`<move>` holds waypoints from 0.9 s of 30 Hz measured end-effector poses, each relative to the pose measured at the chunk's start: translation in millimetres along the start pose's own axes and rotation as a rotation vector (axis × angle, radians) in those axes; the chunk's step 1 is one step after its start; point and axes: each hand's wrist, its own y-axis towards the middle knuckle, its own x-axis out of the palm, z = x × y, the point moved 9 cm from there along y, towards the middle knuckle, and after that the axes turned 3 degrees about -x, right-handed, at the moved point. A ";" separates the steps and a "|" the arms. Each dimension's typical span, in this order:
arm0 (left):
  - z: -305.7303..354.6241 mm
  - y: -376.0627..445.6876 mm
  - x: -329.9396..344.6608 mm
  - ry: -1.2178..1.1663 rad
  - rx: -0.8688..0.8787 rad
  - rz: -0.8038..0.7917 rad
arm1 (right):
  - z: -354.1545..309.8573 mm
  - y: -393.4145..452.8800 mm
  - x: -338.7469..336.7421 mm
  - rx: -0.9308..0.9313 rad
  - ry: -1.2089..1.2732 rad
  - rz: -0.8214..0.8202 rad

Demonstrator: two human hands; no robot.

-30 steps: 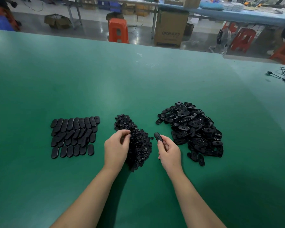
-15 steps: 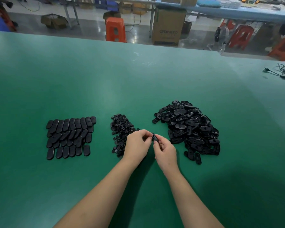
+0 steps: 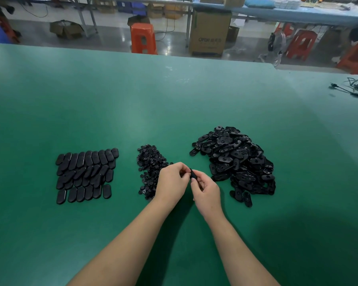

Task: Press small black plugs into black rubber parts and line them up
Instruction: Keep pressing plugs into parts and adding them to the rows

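Observation:
My left hand [image 3: 172,182] and my right hand [image 3: 207,190] meet above the green table [image 3: 174,100], fingertips together on one black oval rubber part [image 3: 193,174]. My right hand pinches that part. My left fingers curl against it; any small plug between them is hidden. A pile of small black plugs [image 3: 150,164] lies just left of my left hand. A heap of loose black rubber parts [image 3: 236,159] lies to the right. Rows of lined-up black parts [image 3: 85,174] sit at the left.
Black cables [image 3: 353,87] lie on the table at the far right. Beyond the table's far edge stand an orange stool [image 3: 143,38], a cardboard box [image 3: 210,34] and further red stools [image 3: 301,44].
My left hand left the plug pile and moved right to meet my right hand at the rubber part. Since half a second ago the hands have stayed together, barely shifting.

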 end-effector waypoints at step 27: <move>16.5 -23.2 -0.8 0.110 0.374 0.103 | 2.7 1.5 -3.7 0.019 0.081 0.008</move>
